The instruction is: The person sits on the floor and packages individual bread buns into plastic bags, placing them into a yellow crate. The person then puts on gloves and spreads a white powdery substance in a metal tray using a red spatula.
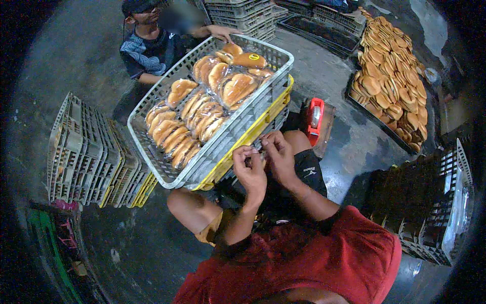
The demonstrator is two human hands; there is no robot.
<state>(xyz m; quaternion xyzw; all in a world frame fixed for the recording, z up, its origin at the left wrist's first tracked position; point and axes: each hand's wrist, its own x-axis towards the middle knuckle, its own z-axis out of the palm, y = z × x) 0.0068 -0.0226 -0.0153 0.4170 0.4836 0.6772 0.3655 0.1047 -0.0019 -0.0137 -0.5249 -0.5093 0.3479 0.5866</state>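
Observation:
My left hand (249,169) and my right hand (280,156) are close together just in front of the crates, above my lap. The fingers of both are curled into a pinch. Whatever lies between the fingertips is too small to make out. Right beyond them stands a grey plastic crate (200,157) on top of a yellow crate (263,121). Inside the grey crate lie several clear-wrapped packs of brown buns (205,114), in rows. One bun pack (249,60) at the far end bears a yellow round label.
A red tape dispenser (315,121) sits right of my knee. Loose buns (390,76) are heaped on a dark tray at the far right. Stacked crates stand left (86,152), right (430,202) and behind (243,17). Opposite, a person's hand (223,33) rests on the grey crate's rim.

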